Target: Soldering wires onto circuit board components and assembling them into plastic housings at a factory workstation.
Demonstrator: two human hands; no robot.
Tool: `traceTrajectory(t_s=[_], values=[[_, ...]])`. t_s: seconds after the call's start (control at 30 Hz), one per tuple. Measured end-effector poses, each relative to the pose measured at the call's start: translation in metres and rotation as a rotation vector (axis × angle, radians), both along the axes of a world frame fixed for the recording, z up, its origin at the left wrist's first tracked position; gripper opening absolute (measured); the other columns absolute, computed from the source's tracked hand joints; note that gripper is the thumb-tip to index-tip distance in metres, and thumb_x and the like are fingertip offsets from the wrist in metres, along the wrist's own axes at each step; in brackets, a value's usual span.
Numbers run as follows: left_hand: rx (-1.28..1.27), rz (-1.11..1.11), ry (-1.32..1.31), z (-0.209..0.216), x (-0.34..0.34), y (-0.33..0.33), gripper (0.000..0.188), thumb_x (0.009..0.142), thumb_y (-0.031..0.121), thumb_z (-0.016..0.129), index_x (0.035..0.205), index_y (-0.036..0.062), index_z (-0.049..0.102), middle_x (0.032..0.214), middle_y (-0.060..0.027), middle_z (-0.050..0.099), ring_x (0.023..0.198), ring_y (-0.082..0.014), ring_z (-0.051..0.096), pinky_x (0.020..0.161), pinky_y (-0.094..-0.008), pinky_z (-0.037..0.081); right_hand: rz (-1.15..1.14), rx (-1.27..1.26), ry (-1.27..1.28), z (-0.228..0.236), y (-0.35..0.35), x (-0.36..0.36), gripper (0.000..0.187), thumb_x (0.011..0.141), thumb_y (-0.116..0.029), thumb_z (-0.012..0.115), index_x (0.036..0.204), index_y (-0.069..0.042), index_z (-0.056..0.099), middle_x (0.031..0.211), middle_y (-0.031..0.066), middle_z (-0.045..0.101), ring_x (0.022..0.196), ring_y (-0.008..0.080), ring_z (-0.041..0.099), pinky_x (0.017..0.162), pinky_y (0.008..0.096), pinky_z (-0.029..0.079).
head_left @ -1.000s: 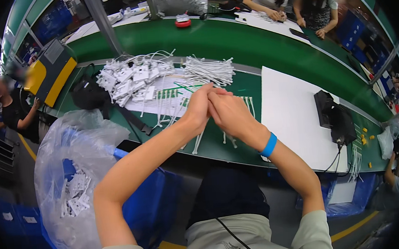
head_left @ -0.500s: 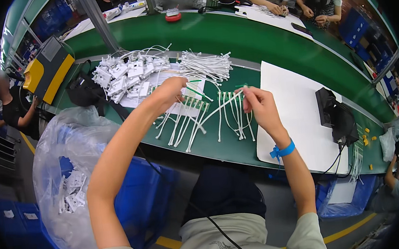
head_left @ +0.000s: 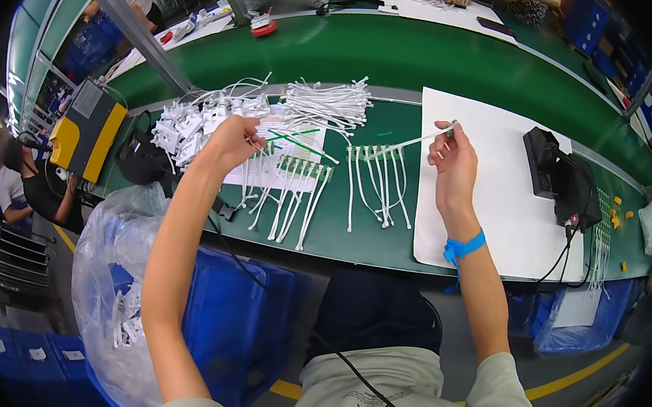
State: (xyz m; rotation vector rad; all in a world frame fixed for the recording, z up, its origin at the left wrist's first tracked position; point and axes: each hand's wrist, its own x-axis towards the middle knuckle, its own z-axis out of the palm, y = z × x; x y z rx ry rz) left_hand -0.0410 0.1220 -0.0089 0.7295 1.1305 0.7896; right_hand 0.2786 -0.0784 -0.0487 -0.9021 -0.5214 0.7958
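White cable ties (head_left: 376, 180) lie in two laid-out rows on the tabletop (head_left: 359, 231); the loose heap (head_left: 330, 105) remains. Right hand (head_left: 453, 164) pinches one tie (head_left: 413, 141); left hand (head_left: 233, 140) is closed, apparently gripping another.

a yellow-and-grey machine (head_left: 84, 131) stands left, a black device (head_left: 557, 177) right, a clear plastic bag (head_left: 115, 296) below.

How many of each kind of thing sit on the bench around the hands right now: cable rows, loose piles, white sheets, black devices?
Rows of laid-out white cables: 2, left row and right row
Loose piles: 2, bundle of white cables and heap of white connectors
Big white sheet: 1
Black device: 1
Total: 6
The right hand pinches another single cable; the left hand is at the heap.
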Motion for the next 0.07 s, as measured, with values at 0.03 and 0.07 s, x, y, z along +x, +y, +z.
traceTrajectory(t_s=[0.03,0.07], values=[[0.009,-0.035,-0.022,-0.0032,0.0033,-0.003,0.058,0.077,-0.014,0.048,0.133,-0.0196,0.041,0.104,-0.014,0.039,0.084,-0.0212,0.043,0.077,-0.0397,0.048,0.028,-0.013,0.017,-0.0012,-0.0005,0.0004,0.037,0.106,-0.029,0.045,0.104,0.002,0.064,0.068,0.0004,0.048,0.063,0.0098,0.046,0.058,0.0262,0.039],[0.081,-0.088,0.046,-0.0074,0.0081,-0.0068,0.062,0.08,-0.01,0.05,0.14,-0.0158,0.035,0.115,-0.0184,0.039,0.089,-0.0218,0.044,0.101,-0.0455,0.049,0.041,-0.044,0.01,-0.0021,-0.0011,0.0015,0.039,0.105,-0.031,0.046,0.106,0.003,0.064,0.068,0.0009,0.05,0.064,0.0109,0.047,0.058,0.0266,0.039]])
